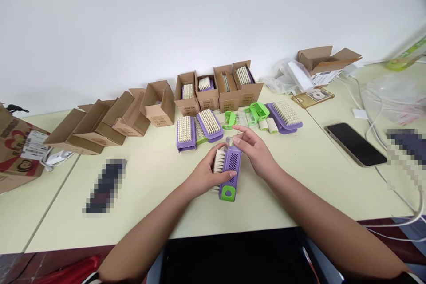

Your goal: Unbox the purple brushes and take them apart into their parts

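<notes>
Okay, hands: left hand (203, 175) curled round a purple bristle brush (231, 166); right hand (254, 153) spread, fingertips on the brush's top end.
Brush: between both hands, green end cap (228, 193) downward, bristles partly hidden by left hand.
Beyond: more purple brushes (209, 124), green plastic parts (259, 111), cardboard boxes (226, 88).
Right: black phone (354, 143).
Unreadable: two pixelated objects (105, 185) (404, 151).
</notes>
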`<state>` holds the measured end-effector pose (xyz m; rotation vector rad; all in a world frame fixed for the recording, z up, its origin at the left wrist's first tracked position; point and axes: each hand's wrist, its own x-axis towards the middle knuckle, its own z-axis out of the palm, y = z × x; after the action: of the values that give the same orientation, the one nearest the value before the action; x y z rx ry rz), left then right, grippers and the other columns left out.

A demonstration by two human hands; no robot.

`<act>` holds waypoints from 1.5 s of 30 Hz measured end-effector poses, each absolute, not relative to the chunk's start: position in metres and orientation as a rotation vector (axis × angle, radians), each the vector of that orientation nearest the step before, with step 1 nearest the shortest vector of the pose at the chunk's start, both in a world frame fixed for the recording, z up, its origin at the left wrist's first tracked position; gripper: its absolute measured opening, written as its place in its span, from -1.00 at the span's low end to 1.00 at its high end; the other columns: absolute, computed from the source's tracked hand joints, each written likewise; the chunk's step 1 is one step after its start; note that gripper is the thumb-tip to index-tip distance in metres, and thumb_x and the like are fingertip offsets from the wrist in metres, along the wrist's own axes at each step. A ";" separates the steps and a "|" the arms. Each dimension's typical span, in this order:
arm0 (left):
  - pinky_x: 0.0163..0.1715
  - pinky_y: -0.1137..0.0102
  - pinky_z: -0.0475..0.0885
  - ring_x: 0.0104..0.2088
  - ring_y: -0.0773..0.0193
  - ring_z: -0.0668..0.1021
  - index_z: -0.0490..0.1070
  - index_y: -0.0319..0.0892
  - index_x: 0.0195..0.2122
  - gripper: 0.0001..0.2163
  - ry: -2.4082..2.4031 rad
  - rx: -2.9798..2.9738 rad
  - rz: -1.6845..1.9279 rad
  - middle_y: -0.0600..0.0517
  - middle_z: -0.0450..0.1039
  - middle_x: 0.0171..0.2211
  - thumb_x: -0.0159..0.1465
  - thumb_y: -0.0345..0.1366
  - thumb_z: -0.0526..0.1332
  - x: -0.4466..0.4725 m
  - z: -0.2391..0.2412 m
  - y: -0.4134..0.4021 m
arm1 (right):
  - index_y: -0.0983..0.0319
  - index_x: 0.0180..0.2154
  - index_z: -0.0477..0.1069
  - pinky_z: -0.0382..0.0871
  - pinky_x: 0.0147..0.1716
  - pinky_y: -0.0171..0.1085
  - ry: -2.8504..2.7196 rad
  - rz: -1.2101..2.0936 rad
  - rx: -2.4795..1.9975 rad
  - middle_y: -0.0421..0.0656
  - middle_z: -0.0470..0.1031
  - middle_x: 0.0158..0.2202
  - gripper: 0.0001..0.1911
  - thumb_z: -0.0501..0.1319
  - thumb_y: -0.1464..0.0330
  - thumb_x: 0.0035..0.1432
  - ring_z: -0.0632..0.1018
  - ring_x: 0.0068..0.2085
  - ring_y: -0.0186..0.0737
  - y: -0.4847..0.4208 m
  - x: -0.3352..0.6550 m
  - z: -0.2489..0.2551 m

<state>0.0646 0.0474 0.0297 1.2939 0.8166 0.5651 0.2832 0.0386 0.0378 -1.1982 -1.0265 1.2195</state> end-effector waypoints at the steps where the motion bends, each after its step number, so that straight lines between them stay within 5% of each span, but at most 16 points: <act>1: 0.18 0.05 0.57 0.25 -0.15 0.58 0.20 0.01 0.53 -0.09 0.815 1.298 0.555 -0.18 0.45 0.36 0.23 -0.08 0.60 0.065 0.030 0.048 | 0.09 0.23 0.49 0.52 0.10 -0.02 -1.005 1.209 -1.193 -0.18 0.58 -0.19 -0.33 0.50 -0.04 0.20 0.61 -0.07 -0.05 0.039 0.284 0.039; 8: 0.12 0.10 0.57 0.21 -0.13 0.59 0.30 -0.02 0.46 -0.17 0.799 1.315 0.534 -0.15 0.52 0.26 0.23 -0.07 0.59 0.061 0.039 0.053 | 0.06 0.23 0.44 0.54 0.00 -0.10 -0.993 1.101 -1.169 -0.20 0.59 -0.17 -0.33 0.53 0.01 0.19 0.60 -0.12 -0.12 0.036 0.281 0.039; 13: 0.11 0.05 0.59 0.19 -0.16 0.61 0.25 0.04 0.52 -0.06 0.816 1.384 0.396 -0.16 0.53 0.26 0.17 -0.07 0.64 0.058 0.047 0.042 | 0.06 0.05 0.49 0.62 -0.06 -0.05 -0.786 0.936 -1.109 -0.18 0.58 -0.21 -0.55 0.31 -0.09 0.35 0.62 -0.23 -0.14 0.054 0.318 0.039; 20: 0.19 -0.04 0.58 0.15 -0.17 0.68 0.01 0.12 0.63 0.09 0.675 1.212 0.488 -0.16 0.58 0.21 0.20 -0.14 0.63 0.060 0.046 0.035 | 0.00 0.26 0.32 0.67 -0.03 0.01 -1.025 0.575 -1.367 -0.05 0.51 0.11 -0.39 0.30 -0.11 0.33 0.66 -0.01 0.01 0.065 0.343 0.032; 26: 0.24 -0.10 0.56 0.15 -0.17 0.69 0.14 0.16 0.59 0.02 0.638 1.212 0.647 -0.18 0.47 0.35 0.18 -0.18 0.64 0.060 0.034 0.042 | 0.08 0.31 0.39 0.58 0.15 0.12 -1.418 0.358 -1.706 0.06 0.41 0.32 -0.31 0.37 -0.07 0.28 0.60 0.16 0.16 0.054 0.335 0.038; 30: 0.20 -0.09 0.59 0.12 -0.17 0.71 0.15 0.13 0.57 0.00 0.635 1.149 0.686 -0.18 0.50 0.31 0.18 -0.15 0.64 0.064 0.025 0.043 | 0.17 0.30 0.45 0.43 0.28 0.18 -1.623 0.232 -2.056 0.14 0.44 0.33 -0.30 0.28 -0.12 0.33 0.50 0.34 0.33 0.045 0.345 0.048; 35: 0.01 -0.02 0.66 -0.04 -0.16 0.78 0.14 0.06 0.51 -0.06 0.593 0.945 0.703 -0.15 0.56 0.15 0.21 -0.10 0.61 0.070 0.014 0.043 | 0.17 0.22 0.50 0.50 0.07 0.15 -1.594 0.406 -2.437 0.16 0.53 0.23 -0.25 0.19 -0.24 0.31 0.57 0.23 0.36 0.040 0.352 0.050; 45: -0.06 0.03 0.68 -0.03 -0.18 0.77 0.20 -0.01 0.44 -0.16 0.598 0.873 0.777 -0.11 0.57 0.04 0.23 -0.07 0.58 0.070 0.017 0.047 | 0.16 0.17 0.41 0.48 0.03 0.08 -1.658 0.360 -2.445 0.10 0.47 0.20 -0.32 0.20 -0.21 0.32 0.52 0.27 0.28 0.040 0.352 0.037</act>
<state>0.0696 0.0470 0.0174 0.8733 0.5982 0.7773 0.3522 0.0399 0.0372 -2.4445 -1.6577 0.3603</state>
